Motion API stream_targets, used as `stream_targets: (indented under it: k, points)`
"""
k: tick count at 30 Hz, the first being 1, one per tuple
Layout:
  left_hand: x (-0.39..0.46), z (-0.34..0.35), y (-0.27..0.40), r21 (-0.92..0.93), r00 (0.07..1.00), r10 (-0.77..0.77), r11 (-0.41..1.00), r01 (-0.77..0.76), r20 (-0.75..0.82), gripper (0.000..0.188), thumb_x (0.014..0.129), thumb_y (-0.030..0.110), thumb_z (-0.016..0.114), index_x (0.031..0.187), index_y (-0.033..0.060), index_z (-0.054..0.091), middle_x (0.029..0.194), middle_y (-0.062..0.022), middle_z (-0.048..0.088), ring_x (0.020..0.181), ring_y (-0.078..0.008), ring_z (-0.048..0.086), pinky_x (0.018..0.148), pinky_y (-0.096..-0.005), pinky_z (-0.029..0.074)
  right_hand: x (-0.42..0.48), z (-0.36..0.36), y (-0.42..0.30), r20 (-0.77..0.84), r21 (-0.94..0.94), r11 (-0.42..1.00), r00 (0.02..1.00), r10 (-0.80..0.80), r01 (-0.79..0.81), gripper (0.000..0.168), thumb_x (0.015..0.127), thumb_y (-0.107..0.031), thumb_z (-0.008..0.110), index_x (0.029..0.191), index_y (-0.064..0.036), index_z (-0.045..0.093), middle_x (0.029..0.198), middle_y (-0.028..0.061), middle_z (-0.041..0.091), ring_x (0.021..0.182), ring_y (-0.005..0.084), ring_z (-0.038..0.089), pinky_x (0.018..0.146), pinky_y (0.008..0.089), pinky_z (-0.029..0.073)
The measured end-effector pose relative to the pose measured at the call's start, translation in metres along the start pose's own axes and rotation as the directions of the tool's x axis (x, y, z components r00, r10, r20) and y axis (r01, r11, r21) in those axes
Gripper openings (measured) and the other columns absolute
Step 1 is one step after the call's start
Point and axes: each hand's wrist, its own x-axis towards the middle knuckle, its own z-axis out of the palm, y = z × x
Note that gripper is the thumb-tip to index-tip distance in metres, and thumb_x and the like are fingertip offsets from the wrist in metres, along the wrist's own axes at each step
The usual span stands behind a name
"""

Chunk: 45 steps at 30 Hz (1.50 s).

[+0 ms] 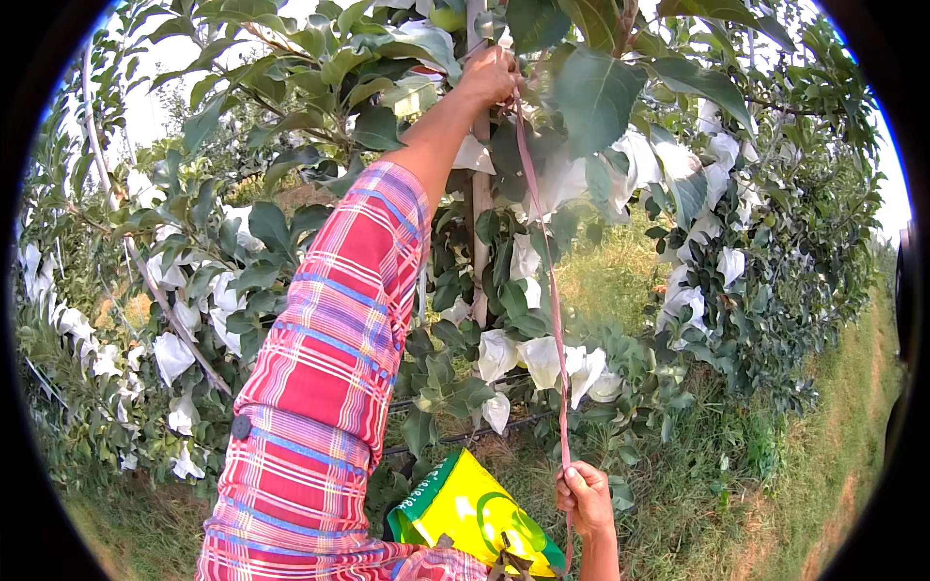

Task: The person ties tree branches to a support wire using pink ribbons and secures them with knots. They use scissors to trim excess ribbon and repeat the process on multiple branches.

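Observation:
My left hand (492, 75) is raised at the upper part of a slender upright trunk or pole (480, 254), its fingers closed about the top of a pink tying strip (550, 283); leaves partly hide the fingertips. From there the strip runs down, stretched nearly straight, to my right hand (587, 497), which grips it low in front of me. Its loose end hangs below the right fist. Broad green leaves (597, 98) hang just right of my left hand. A green fruit (447, 18) shows above it.
White fruit bags (497, 354) hang on the branches all around. A yellow-and-green bag (483, 508) bearing writing is at my front. Dark lines (501, 430) cross low behind the trunk. At left a bare slanting pole or branch (156, 290) stands, and a grassy strip (835, 465) runs along the right.

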Motion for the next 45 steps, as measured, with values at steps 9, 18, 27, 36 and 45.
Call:
stream_targets:
  k: [9,18,27,36,45]
  points:
    - [-0.01,-0.029,0.01,-0.083,0.964,-0.088,0.99,0.112,0.249,0.028,0.086,0.018,0.053,0.112,0.008,0.058,0.092,-0.0092,0.065,0.072,-0.0168,0.063,0.064,-0.0308,0.052,-0.046,-0.034,0.042,-0.039,0.18,0.981,0.996,0.075,-0.067,0.018,0.091,-0.015,0.057,0.082,0.0,0.06,0.062,0.0014,0.046,0.05,0.0086,0.036,0.045,0.0221,0.03]
    - [-0.027,-0.017,0.023,0.051,0.924,0.163,0.987,-0.155,-0.346,0.016,0.079,0.003,0.052,0.084,0.0031,0.068,0.071,-0.0116,0.061,0.063,-0.0261,0.062,0.059,-0.0351,0.049,-0.06,-0.001,0.021,-0.117,-0.088,0.992,0.99,0.084,-0.095,0.011,0.09,-0.016,0.057,0.085,-0.007,0.053,0.06,-0.0028,0.044,0.047,0.0048,0.037,0.042,0.0181,0.029]
    - [-0.042,-0.011,-0.03,0.669,0.869,0.406,0.733,-0.124,-0.283,0.008,0.073,0.01,0.056,0.072,0.0026,0.056,0.072,-0.0149,0.057,0.071,-0.0326,0.06,0.059,-0.0408,0.046,-0.064,-0.003,0.032,-0.055,-0.25,0.961,0.993,0.106,-0.117,0.008,0.09,-0.016,0.058,0.088,-0.008,0.058,0.059,-0.0058,0.045,0.045,0.0028,0.037,0.039,0.0169,0.027]
    - [-0.046,-0.047,0.04,0.21,0.979,0.036,0.978,0.007,-0.201,0.013,0.074,0.011,0.064,0.075,-0.0015,0.067,0.078,-0.0166,0.066,0.068,-0.0322,0.064,0.062,-0.0379,0.05,-0.07,-0.024,0.039,-0.073,0.026,0.988,0.986,0.152,-0.15,0.016,0.09,-0.013,0.058,0.082,0.001,0.06,0.064,0.0018,0.048,0.05,0.0086,0.037,0.046,0.0225,0.03]
    - [-0.084,-0.149,0.122,-0.81,0.983,0.109,0.558,-0.182,-0.145,0.019,0.092,0.015,0.055,0.101,0.002,0.065,0.08,-0.0071,0.067,0.064,-0.0127,0.064,0.063,-0.0256,0.053,-0.079,0.012,0.025,-0.096,-0.214,0.957,0.979,0.181,-0.198,0.01,0.089,-0.018,0.059,0.084,-0.009,0.059,0.058,-0.0056,0.046,0.045,0.0036,0.039,0.041,0.0183,0.028]
